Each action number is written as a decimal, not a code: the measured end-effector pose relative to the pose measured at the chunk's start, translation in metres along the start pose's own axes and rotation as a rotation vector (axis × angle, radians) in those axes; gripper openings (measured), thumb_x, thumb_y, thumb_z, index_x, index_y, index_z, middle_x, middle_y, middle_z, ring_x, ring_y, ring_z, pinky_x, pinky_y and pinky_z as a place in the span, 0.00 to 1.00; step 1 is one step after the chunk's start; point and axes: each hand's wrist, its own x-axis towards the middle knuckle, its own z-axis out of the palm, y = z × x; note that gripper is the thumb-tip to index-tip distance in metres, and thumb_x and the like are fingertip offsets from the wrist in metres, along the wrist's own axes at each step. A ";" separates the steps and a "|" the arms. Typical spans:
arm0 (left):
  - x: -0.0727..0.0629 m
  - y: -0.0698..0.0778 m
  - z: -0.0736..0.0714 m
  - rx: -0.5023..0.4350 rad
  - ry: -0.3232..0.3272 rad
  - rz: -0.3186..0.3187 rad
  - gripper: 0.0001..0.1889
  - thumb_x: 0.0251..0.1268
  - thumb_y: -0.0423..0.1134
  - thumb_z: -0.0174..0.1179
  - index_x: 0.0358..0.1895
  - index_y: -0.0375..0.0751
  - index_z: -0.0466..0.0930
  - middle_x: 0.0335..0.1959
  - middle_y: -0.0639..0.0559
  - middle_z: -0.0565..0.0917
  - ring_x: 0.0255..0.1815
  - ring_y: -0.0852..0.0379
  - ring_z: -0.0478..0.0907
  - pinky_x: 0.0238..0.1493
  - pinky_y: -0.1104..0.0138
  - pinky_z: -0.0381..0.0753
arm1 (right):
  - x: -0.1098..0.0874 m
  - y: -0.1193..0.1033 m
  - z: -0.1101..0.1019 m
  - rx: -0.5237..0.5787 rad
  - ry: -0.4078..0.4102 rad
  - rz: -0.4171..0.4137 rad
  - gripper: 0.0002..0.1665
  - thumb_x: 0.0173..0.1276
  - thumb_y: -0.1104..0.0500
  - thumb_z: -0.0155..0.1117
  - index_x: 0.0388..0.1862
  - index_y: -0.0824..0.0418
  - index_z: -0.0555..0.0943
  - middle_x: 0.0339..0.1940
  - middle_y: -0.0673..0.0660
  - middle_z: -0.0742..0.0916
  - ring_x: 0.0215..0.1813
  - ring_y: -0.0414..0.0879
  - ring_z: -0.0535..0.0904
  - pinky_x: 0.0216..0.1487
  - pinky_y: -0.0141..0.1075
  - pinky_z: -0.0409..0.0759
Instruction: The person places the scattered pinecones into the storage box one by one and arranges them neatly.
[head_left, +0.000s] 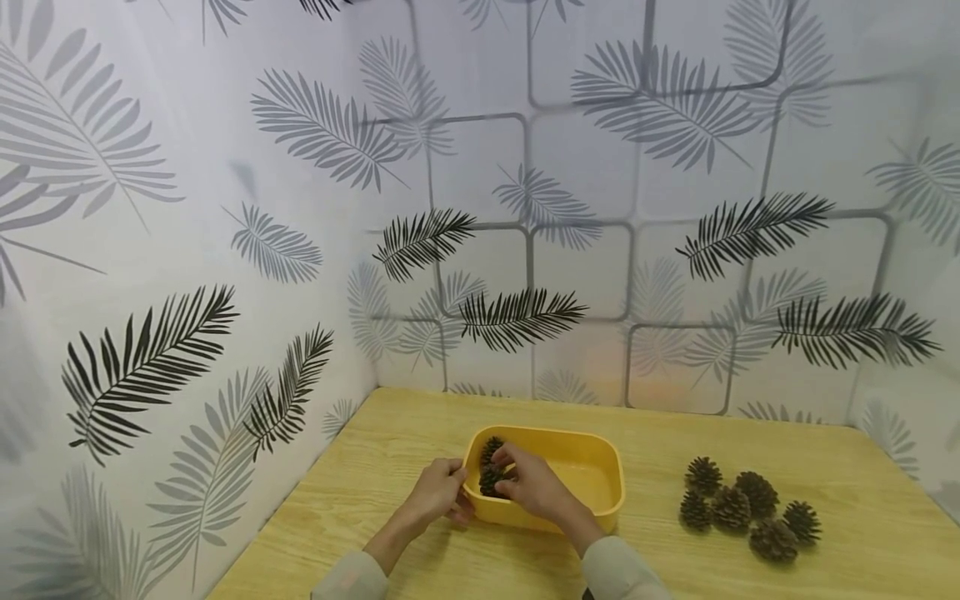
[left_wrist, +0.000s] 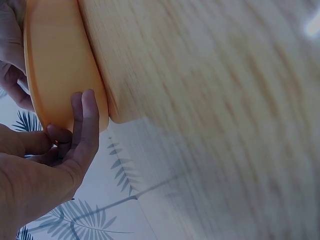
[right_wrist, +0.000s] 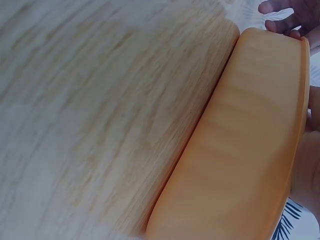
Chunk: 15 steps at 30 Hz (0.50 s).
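Note:
A yellow plastic bin [head_left: 592, 477] stands on the table, two dark pine cones at its left end. The far pine cone [head_left: 492, 448] lies against the left wall; the near pine cone [head_left: 491, 480] is partly covered by fingers. My left hand [head_left: 437, 490] pinches the bin's left rim between thumb and fingers. In the left wrist view, that hand [left_wrist: 55, 160] has two fingers extended along the bin's outer wall [left_wrist: 60, 60]. My right hand [head_left: 534, 483] reaches over the near rim, thumb and fingers around the near pine cone. The right wrist view hides its fingertips behind the bin [right_wrist: 235, 135].
Several brown pine cones [head_left: 731, 508] lie in a loose cluster on the wood-grain table [head_left: 405, 417], right of the bin. A pale wall covering with leaf prints [head_left: 517, 318] rises behind the table and along its left side.

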 end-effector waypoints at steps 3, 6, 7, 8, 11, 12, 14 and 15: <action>-0.001 0.001 0.000 -0.004 0.000 -0.001 0.20 0.86 0.33 0.42 0.66 0.21 0.74 0.36 0.40 0.86 0.35 0.37 0.87 0.32 0.54 0.91 | -0.001 -0.001 0.000 0.018 0.016 -0.004 0.19 0.72 0.74 0.64 0.60 0.72 0.74 0.57 0.70 0.82 0.53 0.65 0.85 0.46 0.47 0.89; -0.001 0.002 0.000 -0.005 -0.002 -0.001 0.20 0.86 0.33 0.41 0.65 0.21 0.75 0.37 0.39 0.86 0.36 0.36 0.87 0.32 0.53 0.91 | -0.002 -0.001 0.001 0.037 0.032 -0.004 0.16 0.72 0.75 0.63 0.56 0.71 0.75 0.56 0.69 0.82 0.54 0.65 0.85 0.43 0.44 0.89; -0.001 0.002 0.000 -0.003 -0.002 -0.001 0.20 0.86 0.33 0.41 0.65 0.21 0.75 0.38 0.39 0.86 0.36 0.36 0.87 0.32 0.53 0.91 | -0.002 -0.001 0.001 0.041 0.037 -0.007 0.15 0.72 0.75 0.64 0.54 0.70 0.75 0.55 0.68 0.82 0.54 0.65 0.86 0.42 0.43 0.89; -0.001 0.002 0.000 -0.003 -0.002 -0.001 0.20 0.86 0.33 0.41 0.65 0.21 0.75 0.38 0.39 0.86 0.37 0.36 0.87 0.32 0.53 0.91 | -0.002 0.000 0.001 0.044 0.042 -0.003 0.13 0.72 0.75 0.64 0.53 0.70 0.74 0.54 0.67 0.82 0.54 0.65 0.86 0.41 0.42 0.88; -0.002 0.002 0.000 -0.001 -0.002 -0.003 0.20 0.85 0.33 0.41 0.65 0.21 0.74 0.38 0.39 0.86 0.37 0.36 0.87 0.32 0.53 0.91 | -0.002 0.002 0.002 0.041 0.057 0.001 0.10 0.72 0.74 0.65 0.46 0.67 0.74 0.50 0.65 0.83 0.54 0.63 0.86 0.39 0.41 0.88; -0.002 0.002 0.000 -0.001 -0.001 -0.004 0.20 0.85 0.32 0.41 0.65 0.21 0.74 0.37 0.40 0.86 0.37 0.37 0.87 0.32 0.53 0.91 | -0.002 0.002 0.003 0.035 0.061 0.000 0.10 0.71 0.74 0.65 0.44 0.66 0.74 0.48 0.64 0.83 0.54 0.63 0.86 0.39 0.40 0.88; -0.002 0.002 0.000 -0.002 0.000 -0.006 0.20 0.85 0.32 0.41 0.65 0.21 0.74 0.37 0.40 0.86 0.36 0.37 0.87 0.32 0.53 0.91 | -0.001 0.003 0.003 0.015 0.070 -0.006 0.09 0.70 0.73 0.67 0.40 0.65 0.75 0.45 0.63 0.83 0.51 0.61 0.87 0.38 0.41 0.87; -0.002 0.002 0.000 -0.002 0.000 -0.006 0.19 0.85 0.32 0.41 0.65 0.21 0.75 0.36 0.40 0.86 0.36 0.37 0.87 0.32 0.53 0.91 | -0.001 0.003 0.003 0.004 0.072 -0.011 0.09 0.70 0.73 0.68 0.39 0.65 0.76 0.44 0.62 0.83 0.49 0.59 0.87 0.38 0.41 0.88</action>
